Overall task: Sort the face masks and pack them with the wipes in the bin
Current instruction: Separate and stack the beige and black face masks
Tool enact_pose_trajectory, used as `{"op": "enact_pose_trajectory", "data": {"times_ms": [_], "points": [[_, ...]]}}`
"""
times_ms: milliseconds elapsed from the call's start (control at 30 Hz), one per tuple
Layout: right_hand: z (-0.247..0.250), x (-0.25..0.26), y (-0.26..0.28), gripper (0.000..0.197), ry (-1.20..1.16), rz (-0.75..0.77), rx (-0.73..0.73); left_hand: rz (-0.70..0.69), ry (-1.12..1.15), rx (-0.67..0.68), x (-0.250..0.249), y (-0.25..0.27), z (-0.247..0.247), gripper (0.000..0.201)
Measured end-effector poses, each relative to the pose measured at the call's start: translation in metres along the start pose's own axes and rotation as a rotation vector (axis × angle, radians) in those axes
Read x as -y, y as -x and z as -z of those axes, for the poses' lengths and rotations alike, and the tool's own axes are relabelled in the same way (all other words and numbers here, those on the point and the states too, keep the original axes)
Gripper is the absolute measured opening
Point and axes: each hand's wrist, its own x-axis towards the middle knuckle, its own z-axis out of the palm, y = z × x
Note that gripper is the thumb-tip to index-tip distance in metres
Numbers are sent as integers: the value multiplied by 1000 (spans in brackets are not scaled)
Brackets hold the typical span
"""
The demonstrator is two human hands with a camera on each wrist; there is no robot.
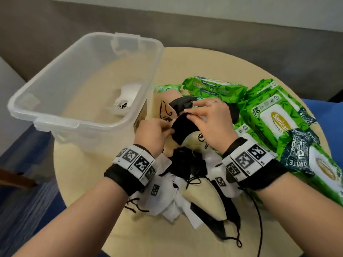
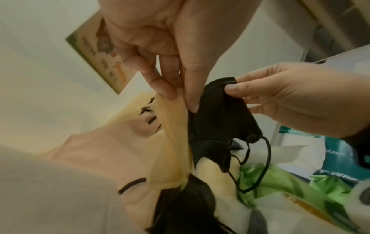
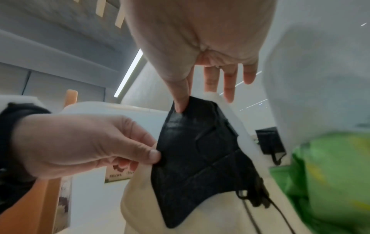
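- The black mask (image 1: 182, 127) is held up just above the pile of masks (image 1: 185, 182), in the middle of the round table (image 1: 83, 182). Both hands hold it, probably to flatten it and separate it from the others before sorting.
- The right hand (image 1: 209, 119) pinches the far top edge of the black mask between thumb and forefinger; its other fingers are spread and free.
- The left hand (image 1: 154, 132) pinches the left edge of the same mask. In the left wrist view, its fingers seem to pinch also a beige mask (image 2: 172, 134) beside the black one, maybe to pull the two apart.
- The two hands are close together, each gripping one side of the mask, so it is stretched between them.
- The pile holds black, white and beige masks with their ear loops tangled; this is probably why they are taken one at a time.
- The clear bin (image 1: 83, 80) stands at the far left on the table. Some white masks (image 1: 128, 97) lie already inside, which suggests sorting by colour.
- The green wipe packs (image 1: 274, 115) wait at the right. On one I read "Sanicare", "Cleansing W…" and "80"; on the near pack only part of a word.
- A printed card (image 2: 106, 52) lies beside the bin; its text is too blurred to read.
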Motion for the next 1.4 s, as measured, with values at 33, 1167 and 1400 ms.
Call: {"op": "enact_pose_trajectory", "data": {"times_ms": [33, 1167, 1400], "points": [[5, 1, 3, 19, -29, 1, -35, -23, 42, -34, -2, 7, 3, 18], [60, 23, 133, 36, -275, -190, -221, -75, 863, 104, 19, 154, 25, 74], [49, 41, 135, 51, -189, -52, -78, -190, 677, 174, 20, 151, 19, 78]]}}
